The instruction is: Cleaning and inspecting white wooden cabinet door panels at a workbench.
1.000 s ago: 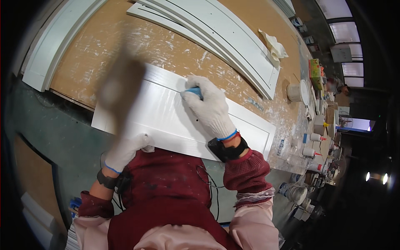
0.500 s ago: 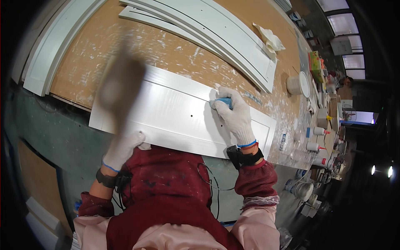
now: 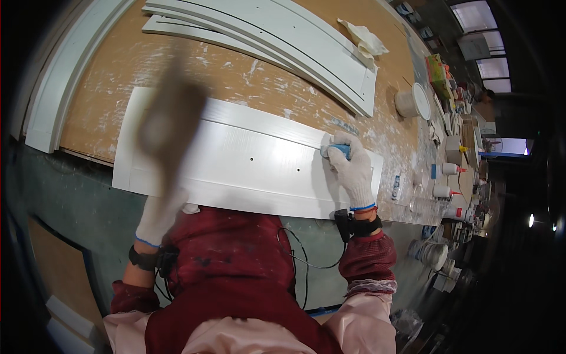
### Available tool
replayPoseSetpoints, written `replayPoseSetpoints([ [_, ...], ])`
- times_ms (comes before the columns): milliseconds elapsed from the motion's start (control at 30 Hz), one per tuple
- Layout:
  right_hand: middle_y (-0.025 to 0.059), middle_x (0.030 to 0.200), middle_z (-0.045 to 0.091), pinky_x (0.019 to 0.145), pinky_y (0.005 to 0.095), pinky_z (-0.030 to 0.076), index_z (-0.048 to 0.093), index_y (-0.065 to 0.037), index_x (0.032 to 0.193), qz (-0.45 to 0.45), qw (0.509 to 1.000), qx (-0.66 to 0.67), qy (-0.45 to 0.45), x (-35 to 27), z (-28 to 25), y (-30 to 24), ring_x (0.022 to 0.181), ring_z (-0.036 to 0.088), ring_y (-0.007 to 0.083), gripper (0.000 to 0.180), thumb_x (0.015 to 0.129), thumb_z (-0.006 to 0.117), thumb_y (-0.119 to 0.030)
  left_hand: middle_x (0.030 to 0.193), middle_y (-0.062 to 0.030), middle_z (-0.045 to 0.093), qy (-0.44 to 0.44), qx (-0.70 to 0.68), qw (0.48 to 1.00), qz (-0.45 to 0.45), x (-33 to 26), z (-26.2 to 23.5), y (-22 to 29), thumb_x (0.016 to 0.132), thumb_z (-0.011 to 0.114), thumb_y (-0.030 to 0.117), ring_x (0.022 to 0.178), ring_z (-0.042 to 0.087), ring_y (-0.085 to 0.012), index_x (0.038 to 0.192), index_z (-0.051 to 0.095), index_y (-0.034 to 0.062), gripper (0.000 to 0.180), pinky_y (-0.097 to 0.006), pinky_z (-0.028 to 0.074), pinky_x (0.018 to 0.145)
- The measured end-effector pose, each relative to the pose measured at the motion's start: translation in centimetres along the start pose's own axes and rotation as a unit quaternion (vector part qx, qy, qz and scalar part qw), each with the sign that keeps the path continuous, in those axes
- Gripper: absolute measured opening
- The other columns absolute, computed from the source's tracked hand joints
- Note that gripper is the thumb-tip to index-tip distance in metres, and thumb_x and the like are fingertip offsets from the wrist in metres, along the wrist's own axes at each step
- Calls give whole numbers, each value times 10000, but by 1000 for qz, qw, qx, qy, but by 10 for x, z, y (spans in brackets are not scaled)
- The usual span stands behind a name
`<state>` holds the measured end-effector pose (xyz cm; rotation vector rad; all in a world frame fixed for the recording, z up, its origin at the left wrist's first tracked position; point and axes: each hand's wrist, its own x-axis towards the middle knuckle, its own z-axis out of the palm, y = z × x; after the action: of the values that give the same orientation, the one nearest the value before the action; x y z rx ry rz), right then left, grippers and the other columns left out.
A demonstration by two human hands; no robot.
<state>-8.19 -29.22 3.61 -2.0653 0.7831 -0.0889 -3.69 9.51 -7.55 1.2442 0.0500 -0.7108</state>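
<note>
Paint-flecked workbench (image 3: 177,65) carries a long white panel (image 3: 236,165) lying left-to-right along its near edge, where the gloved right hand (image 3: 352,171) clasps a small blue block (image 3: 340,150) near the panel's right end, while the left hand (image 3: 160,215) grips a blurred tool (image 3: 168,118) over its left end.

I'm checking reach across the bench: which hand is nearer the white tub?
Right. The right hand works at the white panel's right end, below and left of the white tub; the left hand is at the panel's near left edge, much farther.

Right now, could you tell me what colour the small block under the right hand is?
Blue; the sanding block shows beneath the gloved right hand in the head view.
</note>
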Motion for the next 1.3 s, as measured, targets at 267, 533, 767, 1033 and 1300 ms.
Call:
replayPoseSetpoints([
  [267,44,825,633,640,259,493,622,-15,1094,-7,998,-15,59,-1,-32,36,703,578,101,322,816,688,-164,797,-163,615,27,-31,999,1,0,6,3,893,655,192,667,590,-239,1010,566,-64,295,-388,533,634],
  [533,40,822,622,637,267,483,620,-16,1051,-13,994,-26,101,-2,-62,63,698,566,110,281,816,697,-152,792,-157,616,52,-48,997,-14,0,11,8,895,664,227,667,587,-250,1040,555,-65,344,-390,523,620],
  [767,90,861,633,737,317,490,613,-7,1057,-1,977,-145,158,-1,-82,79,779,594,190,307,832,682,-203,811,-161,614,50,20,999,0,2,-5,-6,912,635,206,671,588,-250,1049,551,-59,310,-403,524,636],
  [1033,140,930,662,806,354,498,612,-6,1128,-45,954,-202,217,-3,-89,90,854,634,241,384,836,690,-243,825,-159,614,55,54,997,15,1,-17,-17,907,627,186,665,595,-258,1043,549,-56,289,-415,531,640],
  [1300,124,922,657,777,317,486,601,3,1132,18,975,-57,213,-1,-95,78,833,610,200,360,840,664,-198,888,-161,619,15,93,994,56,2,-33,-34,908,636,171,725,627,-276,1095,534,-55,311,-420,548,639],
])
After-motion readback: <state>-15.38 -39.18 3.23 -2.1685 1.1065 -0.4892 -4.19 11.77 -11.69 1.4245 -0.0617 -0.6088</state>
